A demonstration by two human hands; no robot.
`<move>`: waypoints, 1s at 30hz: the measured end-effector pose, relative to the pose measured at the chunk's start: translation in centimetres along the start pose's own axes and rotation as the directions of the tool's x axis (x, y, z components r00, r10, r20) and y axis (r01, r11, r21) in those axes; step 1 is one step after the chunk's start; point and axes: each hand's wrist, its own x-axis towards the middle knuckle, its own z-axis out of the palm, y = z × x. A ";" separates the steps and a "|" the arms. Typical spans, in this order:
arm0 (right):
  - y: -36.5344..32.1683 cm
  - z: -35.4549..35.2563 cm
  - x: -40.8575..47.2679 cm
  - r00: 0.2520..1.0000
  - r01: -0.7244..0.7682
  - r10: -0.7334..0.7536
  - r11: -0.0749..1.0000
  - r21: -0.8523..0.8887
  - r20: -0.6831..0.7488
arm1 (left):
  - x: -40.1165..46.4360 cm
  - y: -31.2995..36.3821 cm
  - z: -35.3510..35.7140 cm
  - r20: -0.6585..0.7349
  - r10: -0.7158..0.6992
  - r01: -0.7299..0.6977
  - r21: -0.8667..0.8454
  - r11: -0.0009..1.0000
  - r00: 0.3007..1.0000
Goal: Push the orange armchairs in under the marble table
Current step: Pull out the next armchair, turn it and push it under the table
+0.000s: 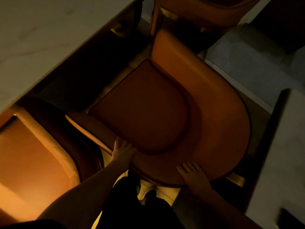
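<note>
Head view, steeply downward, close over armchair (pixel 165 103)

No text, label, brand, number or sign can be read anywhere.

floor (pixel 244 68) grey | on it: orange armchair (pixel 206 100) beside marble table (pixel 41 38) | second armchair (pixel 33 154) | third armchair (pixel 198 14)

Seen from above in dim light, two bare forearms reach forward from the bottom of the frame. The left forearm (pixel 79 194) runs up from the lower left, and the left hand (pixel 123 151) lies back upward on the rim of an armchair (pixel 214 96), fingers loosely extended over the edge. The right forearm (pixel 221 205) enters from the lower right. The right hand (pixel 193 175) presses palm down on the same rim, fingers spread and straight.
</note>
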 end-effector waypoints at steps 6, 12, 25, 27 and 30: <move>5.3 0.0 -3.0 0.997 -0.060 0.056 0.995 -0.082 -0.052 | -0.7 -0.2 -0.2 -0.002 0.051 -0.051 0.030 0.998 0.999; 8.6 -1.3 -4.3 0.993 -0.114 0.112 0.992 -0.047 -0.038 | -0.5 0.1 0.0 0.050 0.135 -0.138 0.055 0.989 0.990; 12.4 -1.9 -4.4 0.990 -0.008 -0.006 0.995 -0.097 -0.143 | -1.5 14.0 -3.1 0.235 0.231 -0.175 -0.236 0.956 0.944; 12.4 -1.9 -4.4 0.989 -0.011 -0.004 0.995 -0.100 -0.146 | -0.8 16.6 -4.2 0.277 0.221 -0.142 -0.281 0.949 0.935; 12.4 -1.7 -4.3 0.983 -0.015 -0.002 0.996 -0.087 -0.185 | -0.2 20.5 -5.2 0.308 0.155 -0.042 -0.344 0.938 0.939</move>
